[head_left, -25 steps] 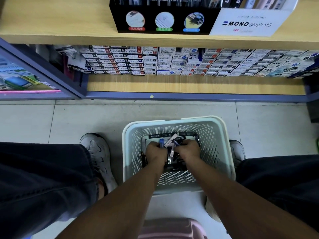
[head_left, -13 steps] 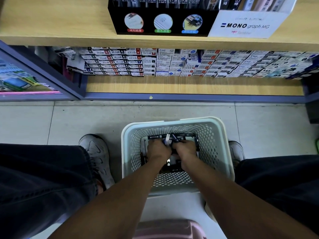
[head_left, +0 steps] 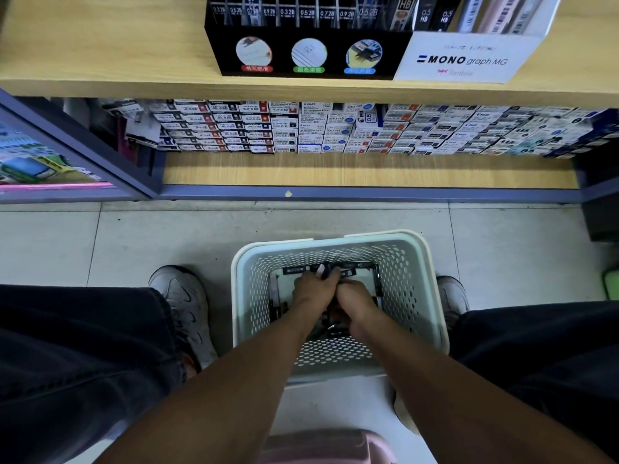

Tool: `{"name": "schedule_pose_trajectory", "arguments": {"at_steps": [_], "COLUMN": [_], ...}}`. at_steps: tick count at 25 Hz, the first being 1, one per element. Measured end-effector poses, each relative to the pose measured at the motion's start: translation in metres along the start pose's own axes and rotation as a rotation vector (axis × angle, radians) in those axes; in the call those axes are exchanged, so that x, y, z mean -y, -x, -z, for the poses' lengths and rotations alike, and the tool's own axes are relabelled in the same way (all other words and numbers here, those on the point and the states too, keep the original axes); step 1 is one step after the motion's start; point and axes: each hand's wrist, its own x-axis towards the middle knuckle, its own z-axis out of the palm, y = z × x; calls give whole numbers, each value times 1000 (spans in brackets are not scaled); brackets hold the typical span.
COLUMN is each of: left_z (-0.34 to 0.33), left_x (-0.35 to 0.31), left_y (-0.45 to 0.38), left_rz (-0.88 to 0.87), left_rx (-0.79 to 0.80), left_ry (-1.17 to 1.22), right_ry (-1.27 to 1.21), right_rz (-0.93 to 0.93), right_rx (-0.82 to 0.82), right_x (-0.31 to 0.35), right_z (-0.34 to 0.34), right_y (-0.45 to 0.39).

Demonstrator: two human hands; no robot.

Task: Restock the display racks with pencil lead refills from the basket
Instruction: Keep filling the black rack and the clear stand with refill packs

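Pale plastic with a grid of holes makes up the basket [head_left: 413,289], which stands on the tiled floor [head_left: 167,236] between the person's two grey shoes. Both hands are down inside the basket, side by side and touching. The left hand [head_left: 310,288] has its fingers curled round a small bunch of lead refill packs [head_left: 326,270], dark cases with one pale one, whose ends stick out beyond the knuckles toward the basket's far wall. The right hand [head_left: 355,298] lies just beside it with fingers bent down into more dark packs on the basket's bottom; whether it grips any of them cannot be told, since its fingertips are hidden. A dark frame-like tray edge shows around the hands on the basket's floor.

Beyond the basket, a low wooden shelf [head_left: 335,170] carries rows of small stacked boxes [head_left: 301,132] along its back. Above that, an upper shelf holds a black display rack [head_left: 301,51] with slots marked 0.3 2B, 0.5 2B, 0.7 2B and 0.9 2B, and just right of it a white rack [head_left: 469,60] printed MONO graph MG. Dark trouser legs flank the basket on both sides, and a pink stool edge [head_left: 321,445] sits nearest the person.
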Motion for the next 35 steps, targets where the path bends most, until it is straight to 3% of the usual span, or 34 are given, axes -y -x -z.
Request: {"name": "schedule_pose_trajectory", "arguments": {"at_steps": [4, 7, 16, 20, 29, 35], "left_z": [3, 8, 37, 51, 108, 161], "left_x": [1, 0, -14, -25, -111, -210], "left_y": [-7, -3, 31, 53, 152, 231], "left_rz": [123, 181, 182, 181, -104, -419], "left_rx": [-2, 8, 172, 356, 458, 323], "left_ry": [301, 518, 510, 382, 263, 241], "right_ry": [84, 117, 288, 326, 317, 135], "right_rz": [111, 191, 228, 223, 521, 784], "right_rx": [144, 139, 234, 303, 494, 479], "right_x": [4, 5, 48, 74, 150, 239], "right_z": [7, 7, 33, 46, 84, 101], "right_y": [14, 16, 35, 63, 164, 250]}}
